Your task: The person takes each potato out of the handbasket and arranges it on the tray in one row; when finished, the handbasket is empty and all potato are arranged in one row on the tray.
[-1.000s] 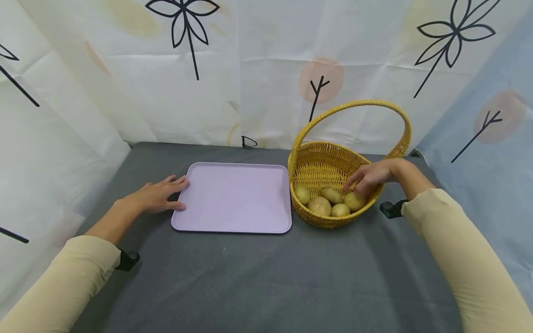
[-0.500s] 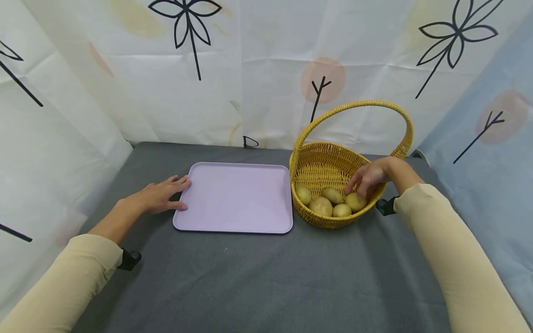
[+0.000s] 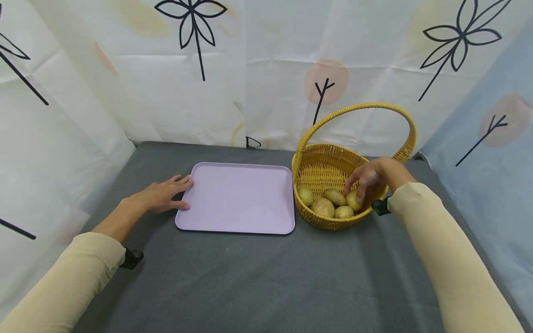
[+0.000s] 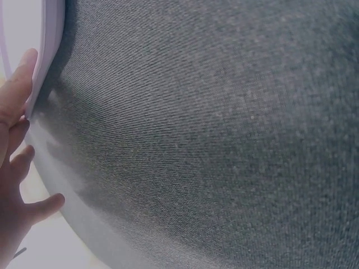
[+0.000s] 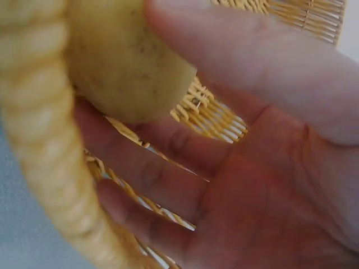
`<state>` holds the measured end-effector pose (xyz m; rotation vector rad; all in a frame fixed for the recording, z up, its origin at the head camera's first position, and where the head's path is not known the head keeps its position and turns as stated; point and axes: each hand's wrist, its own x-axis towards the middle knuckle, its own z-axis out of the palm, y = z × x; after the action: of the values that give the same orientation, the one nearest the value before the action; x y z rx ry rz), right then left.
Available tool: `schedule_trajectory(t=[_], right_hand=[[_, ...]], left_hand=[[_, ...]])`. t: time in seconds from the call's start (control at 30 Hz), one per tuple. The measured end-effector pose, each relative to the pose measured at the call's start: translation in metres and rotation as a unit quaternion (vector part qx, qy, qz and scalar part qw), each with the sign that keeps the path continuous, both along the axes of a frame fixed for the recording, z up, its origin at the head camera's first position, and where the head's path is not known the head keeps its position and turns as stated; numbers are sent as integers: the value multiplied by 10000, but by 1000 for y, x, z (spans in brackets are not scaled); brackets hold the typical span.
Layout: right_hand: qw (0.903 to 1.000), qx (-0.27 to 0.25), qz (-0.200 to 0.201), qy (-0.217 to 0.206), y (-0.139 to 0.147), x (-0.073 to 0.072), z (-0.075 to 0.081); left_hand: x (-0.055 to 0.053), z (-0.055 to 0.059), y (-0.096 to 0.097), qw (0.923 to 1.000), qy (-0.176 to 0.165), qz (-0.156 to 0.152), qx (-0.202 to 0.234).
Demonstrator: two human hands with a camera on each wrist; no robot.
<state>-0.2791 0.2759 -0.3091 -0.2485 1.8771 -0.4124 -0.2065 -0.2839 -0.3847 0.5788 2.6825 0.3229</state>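
Observation:
In the head view my left hand [image 3: 164, 196] rests at the left edge of a pale purple tray [image 3: 241, 199], its fingers fairly straight and spread. A fingertip touches the tray rim [image 4: 49, 50] in the left wrist view. My right hand [image 3: 368, 178] reaches inside a yellow wicker basket [image 3: 326, 224] and pinches a potato [image 3: 353, 201] between thumb and fingers. Close up in the right wrist view, the thumb presses on this potato [image 5: 132, 61] while fingers lie behind it. Several other potatoes [image 3: 323, 208] lie at the basket's front.
A tall arched handle [image 3: 358, 107] rises over the basket, near the right wrist. Grey cloth [image 3: 250, 282] covers the table. White printed curtains [image 3: 266, 69] stand behind and at the sides. The basket stands close against the tray's right end.
My right hand has sunk slightly deeper around the rightmost potato, which has tilted, and the right forearm has shifted left. My left hand stays at the tray. The whole view has drifted slightly.

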Motion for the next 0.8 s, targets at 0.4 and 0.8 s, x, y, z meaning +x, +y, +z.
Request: schedule_trajectory(t=[0.4,0.8], right_hand=[[9988,20,424,235,-5,4,6],[9786,-177,1406,1492,-18,23,24]], left_hand=[[-1,-1,1,10000,37,-3,12],[-1,-2,-1,10000,28,-30,79]])
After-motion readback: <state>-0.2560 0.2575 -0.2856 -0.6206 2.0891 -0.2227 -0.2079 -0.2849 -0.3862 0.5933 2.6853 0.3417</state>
